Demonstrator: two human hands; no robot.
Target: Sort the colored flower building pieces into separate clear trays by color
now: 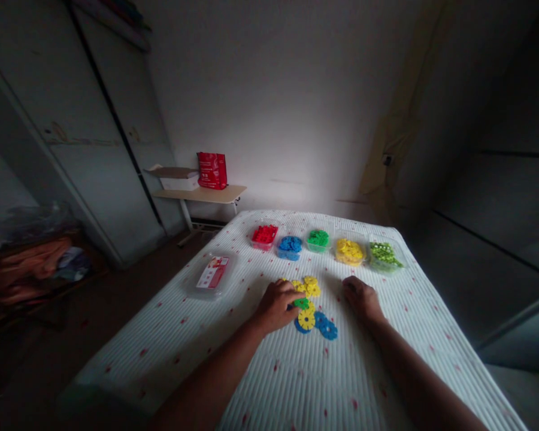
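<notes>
Discs of notched plastic, yellow (306, 319), blue (328, 330) and green (301, 303), lie loose and partly overlapping mid-table. Grouping by colour looks done in the clear plastic tubs of red (264, 246), blue (288, 256), green (318, 248) and yellow (350, 261) pieces along the far edge of the cloth-covered table (296, 389); the mixed loose discs seem left ungrouped. The left hand (276, 306) arches over them from the near edge, its grip narrow around the green disc; whether it pinches, I cannot tell. The right hand (363, 299) rests toward the right edge, fingers curled, contents hidden.
</notes>
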